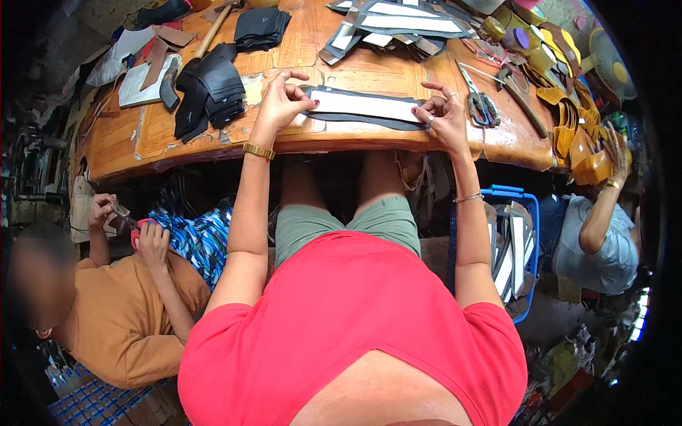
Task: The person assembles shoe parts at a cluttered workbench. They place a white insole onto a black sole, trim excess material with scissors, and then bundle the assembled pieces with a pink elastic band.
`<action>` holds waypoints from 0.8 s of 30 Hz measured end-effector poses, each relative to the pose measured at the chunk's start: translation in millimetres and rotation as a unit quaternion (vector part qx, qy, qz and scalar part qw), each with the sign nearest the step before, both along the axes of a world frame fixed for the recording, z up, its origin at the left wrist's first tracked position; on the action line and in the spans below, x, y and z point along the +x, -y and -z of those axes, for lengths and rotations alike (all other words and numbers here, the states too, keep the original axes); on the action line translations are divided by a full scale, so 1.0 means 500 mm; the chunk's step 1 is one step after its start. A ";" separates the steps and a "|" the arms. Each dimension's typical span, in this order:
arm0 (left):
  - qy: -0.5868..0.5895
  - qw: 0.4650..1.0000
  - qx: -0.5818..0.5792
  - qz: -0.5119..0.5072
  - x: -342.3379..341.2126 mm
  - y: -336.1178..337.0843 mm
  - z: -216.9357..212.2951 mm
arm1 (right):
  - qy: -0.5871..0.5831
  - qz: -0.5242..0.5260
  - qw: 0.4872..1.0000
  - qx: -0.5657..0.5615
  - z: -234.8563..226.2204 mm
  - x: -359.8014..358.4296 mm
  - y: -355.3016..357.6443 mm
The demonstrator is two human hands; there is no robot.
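I'm holding a long, narrow white strip of stiff-looking material [366, 105] over a dark, flat, leather-like strip [362, 121], both lying crosswise in front of me, near the front edge of the varnished orange-brown wooden table [383, 74]. My L hand [280, 103] is pinching the L end, thumb & fingertip meeting on it, other fingers curling clear above; my R hand [449, 121] is pinching the R end likewise, w/ one finger sticking out free. So both grips are closing on the white strip w/ just the tips; how hard I'm pressing, or whether any tip is reaching under the dark layer, I can't tell.

Step in hand, prob.: aligning white on dark, b/c a dark margin is showing along both long sides & I'm handling both ends at once. Can't tell if the layers are sticking together.

Next move is prob. calling for keeping both ends level, evening the dark border, then pressing along the length w/o letting the strip skew or buckle.

Similar white-and-dark strips are lying in a loose pile [398, 21] on the far side, & more are sitting in the blue plastic basket [508, 192] down by my R forearm. Dark-handled metal scissors [474, 94] are resting just R of my R hand, unused; a stack of black, flat pcs. [213, 89] is lying L of my L hand.
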State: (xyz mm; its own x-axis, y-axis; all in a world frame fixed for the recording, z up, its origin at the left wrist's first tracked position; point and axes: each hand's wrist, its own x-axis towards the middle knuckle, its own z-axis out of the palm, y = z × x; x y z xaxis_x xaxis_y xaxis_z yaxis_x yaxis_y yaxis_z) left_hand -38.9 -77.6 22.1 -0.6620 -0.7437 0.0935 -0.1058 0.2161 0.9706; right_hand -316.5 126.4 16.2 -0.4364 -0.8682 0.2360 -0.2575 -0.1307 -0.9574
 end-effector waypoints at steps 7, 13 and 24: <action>0.030 0.999 -0.031 -0.024 -0.006 -0.002 -0.002 | -0.028 0.002 1.000 0.008 0.007 -0.010 0.004; 0.037 0.998 -0.040 -0.022 -0.007 -0.003 -0.001 | -0.050 0.024 0.998 0.022 0.000 -0.003 0.005; 0.055 0.996 -0.056 -0.040 -0.010 -0.005 0.001 | -0.099 0.048 0.994 0.026 0.006 -0.001 0.005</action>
State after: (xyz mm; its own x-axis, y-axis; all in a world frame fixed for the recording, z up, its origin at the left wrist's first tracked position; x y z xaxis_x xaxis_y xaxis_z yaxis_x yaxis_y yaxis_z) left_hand -43.7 -75.2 21.7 -0.6115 -0.7836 0.1102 -0.2306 0.3097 0.9225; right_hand -316.9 123.7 13.2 -0.4679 -0.8378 0.2814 -0.4501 -0.0481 -0.8917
